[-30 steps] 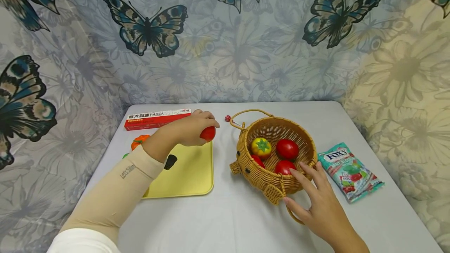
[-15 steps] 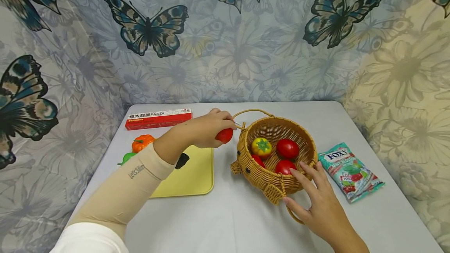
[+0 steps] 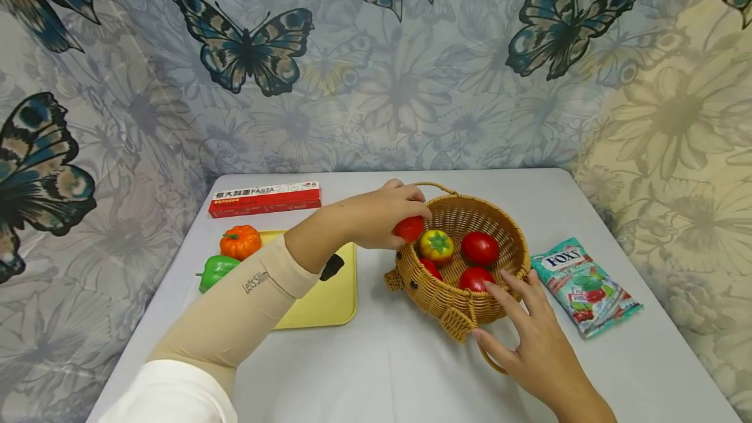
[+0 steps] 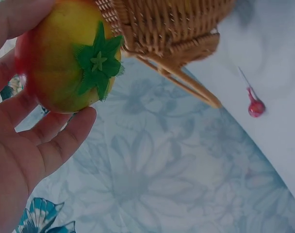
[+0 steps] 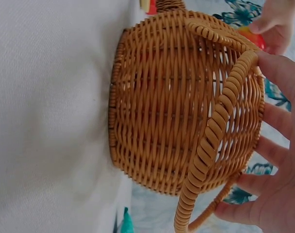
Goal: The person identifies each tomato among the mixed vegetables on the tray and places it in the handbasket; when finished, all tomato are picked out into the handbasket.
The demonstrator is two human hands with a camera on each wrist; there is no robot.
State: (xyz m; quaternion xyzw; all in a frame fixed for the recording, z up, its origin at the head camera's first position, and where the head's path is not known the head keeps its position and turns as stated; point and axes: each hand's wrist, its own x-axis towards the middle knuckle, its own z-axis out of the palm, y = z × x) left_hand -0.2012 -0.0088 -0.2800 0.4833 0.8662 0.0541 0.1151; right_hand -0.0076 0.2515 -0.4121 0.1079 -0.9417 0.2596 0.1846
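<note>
My left hand (image 3: 384, 214) grips a toy tomato (image 4: 65, 58) with a red and yellow skin and a green leaf top. It is held over the left rim of a wicker basket (image 3: 431, 302) with animal-like eyes and ears. Inside the basket lie a yellow tomato with a green leaf top (image 3: 437, 247), two glossy red tomatoes (image 3: 480, 249) and part of another red one (image 3: 431, 269). Spread fingers of my right hand (image 3: 540, 338) rest on the basket's near right rim; its thumb is by the wrapped handle (image 5: 213, 131).
A yellow tray (image 3: 329, 309) with a black object (image 3: 332, 267) lies left, partly behind my arm. Beside it are an orange toy pumpkin (image 3: 240, 242) and green bell pepper (image 3: 217, 273). A pasta box (image 3: 264, 201), lollipop (image 4: 256, 108) and FOX'S candy bag (image 3: 584, 286) surround the basket.
My left hand has carried the tomato rightward from above the tray to the basket's left rim. The pumpkin and pepper have come into fuller view. My right hand stays on the basket.
</note>
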